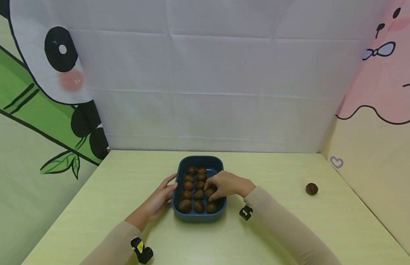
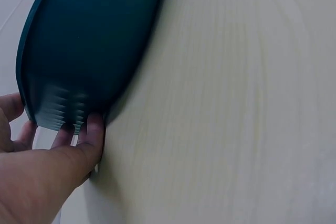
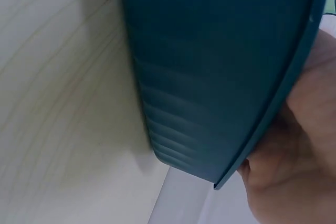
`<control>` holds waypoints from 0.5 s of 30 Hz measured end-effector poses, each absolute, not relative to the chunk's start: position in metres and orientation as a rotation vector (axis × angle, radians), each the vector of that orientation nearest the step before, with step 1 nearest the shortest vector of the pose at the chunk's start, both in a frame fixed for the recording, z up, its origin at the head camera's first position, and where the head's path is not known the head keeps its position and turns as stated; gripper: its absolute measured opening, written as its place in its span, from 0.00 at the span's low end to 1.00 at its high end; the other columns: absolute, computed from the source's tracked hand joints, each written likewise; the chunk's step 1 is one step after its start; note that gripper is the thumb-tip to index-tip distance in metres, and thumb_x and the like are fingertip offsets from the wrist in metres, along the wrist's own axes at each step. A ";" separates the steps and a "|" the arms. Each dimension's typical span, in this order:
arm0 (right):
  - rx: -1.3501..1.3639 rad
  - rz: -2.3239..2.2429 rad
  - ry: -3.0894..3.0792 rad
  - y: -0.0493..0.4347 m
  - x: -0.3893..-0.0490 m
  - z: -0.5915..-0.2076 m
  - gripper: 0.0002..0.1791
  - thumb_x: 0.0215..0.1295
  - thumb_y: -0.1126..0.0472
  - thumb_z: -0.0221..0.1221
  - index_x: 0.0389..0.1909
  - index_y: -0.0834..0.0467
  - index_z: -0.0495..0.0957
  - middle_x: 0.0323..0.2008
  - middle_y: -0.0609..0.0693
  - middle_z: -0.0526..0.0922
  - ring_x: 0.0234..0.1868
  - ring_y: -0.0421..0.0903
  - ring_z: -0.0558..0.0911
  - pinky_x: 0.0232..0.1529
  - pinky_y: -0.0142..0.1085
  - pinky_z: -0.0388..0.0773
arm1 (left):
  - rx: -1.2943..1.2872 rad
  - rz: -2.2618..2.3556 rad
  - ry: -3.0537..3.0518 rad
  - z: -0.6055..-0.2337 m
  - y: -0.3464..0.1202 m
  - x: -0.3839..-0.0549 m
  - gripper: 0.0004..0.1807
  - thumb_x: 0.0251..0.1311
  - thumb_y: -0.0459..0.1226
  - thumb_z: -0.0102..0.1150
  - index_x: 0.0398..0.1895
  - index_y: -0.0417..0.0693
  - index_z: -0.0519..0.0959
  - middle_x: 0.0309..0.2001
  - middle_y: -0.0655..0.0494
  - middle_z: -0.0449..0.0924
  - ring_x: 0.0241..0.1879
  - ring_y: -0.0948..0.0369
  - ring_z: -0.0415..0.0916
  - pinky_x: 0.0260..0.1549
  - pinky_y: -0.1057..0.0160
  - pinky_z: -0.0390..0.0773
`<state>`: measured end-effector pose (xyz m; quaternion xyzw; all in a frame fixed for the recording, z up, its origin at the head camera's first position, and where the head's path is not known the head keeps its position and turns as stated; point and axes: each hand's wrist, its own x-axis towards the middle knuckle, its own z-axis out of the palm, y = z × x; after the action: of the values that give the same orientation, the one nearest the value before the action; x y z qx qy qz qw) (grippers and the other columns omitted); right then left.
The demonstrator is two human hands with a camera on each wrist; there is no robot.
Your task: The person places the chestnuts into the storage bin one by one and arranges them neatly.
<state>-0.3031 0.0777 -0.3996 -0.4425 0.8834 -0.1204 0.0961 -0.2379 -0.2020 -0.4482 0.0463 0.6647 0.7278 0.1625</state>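
Observation:
A dark blue tray (image 1: 199, 218) with a rounded rim stands at the middle of the table, holding several brown chestnuts (image 1: 188, 185) in rough columns. At the tray's left side, my left hand (image 1: 158, 200) holds it, fingertips at the rim and against the ribbed outer wall in the left wrist view. My right hand (image 1: 227, 184) reaches over the right rim, with thumb and fingers around a chestnut (image 1: 210, 193) in the right column. In the right wrist view the tray wall hides the fingertips and that chestnut.
A single chestnut (image 1: 312, 189) lies on the pale table (image 1: 274, 173) to the right, well apart from the tray. A white cloth (image 1: 208, 92) hangs behind the table, with printed panels on either side.

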 end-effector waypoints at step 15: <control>-1.314 -0.370 2.606 0.076 -0.300 -0.397 0.16 0.60 0.50 0.72 0.47 0.50 0.85 0.39 0.40 0.84 0.36 0.36 0.78 0.42 0.32 0.76 | 0.115 2.054 1.932 -0.449 -0.203 -0.237 0.35 0.78 0.50 0.44 0.81 0.59 0.44 0.72 0.36 0.60 0.68 0.44 0.64 0.65 0.40 0.60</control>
<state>-0.3004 0.0760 -0.3969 -0.4445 0.8814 -0.1251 0.0998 -0.2372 -0.2026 -0.4494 0.0402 0.6758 0.7186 0.1590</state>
